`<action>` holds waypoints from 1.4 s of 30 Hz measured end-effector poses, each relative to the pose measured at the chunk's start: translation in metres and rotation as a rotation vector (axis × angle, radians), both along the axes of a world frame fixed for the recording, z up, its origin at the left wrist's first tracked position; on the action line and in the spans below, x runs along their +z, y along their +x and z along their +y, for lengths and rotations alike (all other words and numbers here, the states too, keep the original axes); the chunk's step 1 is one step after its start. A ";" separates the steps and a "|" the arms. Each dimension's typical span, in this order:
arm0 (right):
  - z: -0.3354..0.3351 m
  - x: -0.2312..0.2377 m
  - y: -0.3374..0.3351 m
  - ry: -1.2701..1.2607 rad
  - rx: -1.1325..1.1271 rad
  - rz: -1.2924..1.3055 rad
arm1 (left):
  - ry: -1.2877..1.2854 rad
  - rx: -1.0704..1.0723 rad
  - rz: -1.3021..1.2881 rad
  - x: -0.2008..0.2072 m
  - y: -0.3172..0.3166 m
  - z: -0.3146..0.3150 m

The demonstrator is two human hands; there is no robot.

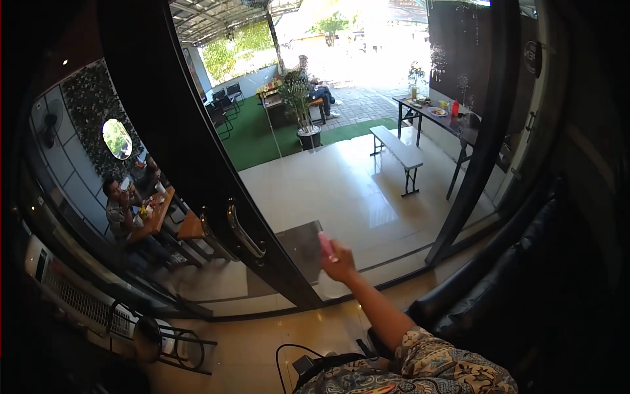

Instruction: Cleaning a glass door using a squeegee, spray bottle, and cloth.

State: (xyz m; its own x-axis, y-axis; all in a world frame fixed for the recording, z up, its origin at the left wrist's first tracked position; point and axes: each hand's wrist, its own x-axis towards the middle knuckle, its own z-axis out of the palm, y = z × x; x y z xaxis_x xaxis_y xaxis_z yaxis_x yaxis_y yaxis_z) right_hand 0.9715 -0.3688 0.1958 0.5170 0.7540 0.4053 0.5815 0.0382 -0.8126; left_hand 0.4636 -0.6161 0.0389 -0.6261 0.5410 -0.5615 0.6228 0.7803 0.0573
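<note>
Glossy cream floor tiles [354, 190] are seen spreading out toward a sunlit doorway. A small pink oblong object [326, 246] is held up in front of that opening, raised above the right hand [340, 266], whose grip is closed around its lower end. The forearm is stretched forward out of a patterned short sleeve [433, 364]. The left hand is not seen anywhere. Just left of the pink object, a dark glass door with long metal handles [244, 230] is reflecting seated people at a wooden surface. To the right, a black leather sofa [512, 276] is pressed against the wall. Farther out, a white bench [397, 152], a dark outdoor surface [438, 117] and a potted plant [303, 108] on green turf are lit.
</note>
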 end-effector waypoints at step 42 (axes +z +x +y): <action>-0.068 -0.210 0.004 -0.297 -0.008 0.437 | -0.046 0.158 0.132 0.066 0.024 -0.039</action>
State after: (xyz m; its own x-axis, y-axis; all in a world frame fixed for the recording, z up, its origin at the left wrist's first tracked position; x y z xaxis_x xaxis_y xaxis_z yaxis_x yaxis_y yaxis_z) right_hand 0.9759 -0.4369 -0.0139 0.5960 0.7990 -0.0798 0.1851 -0.2334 -0.9546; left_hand 0.4874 -0.6552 0.1048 -0.7708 0.4065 -0.4906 0.4927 0.8685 -0.0544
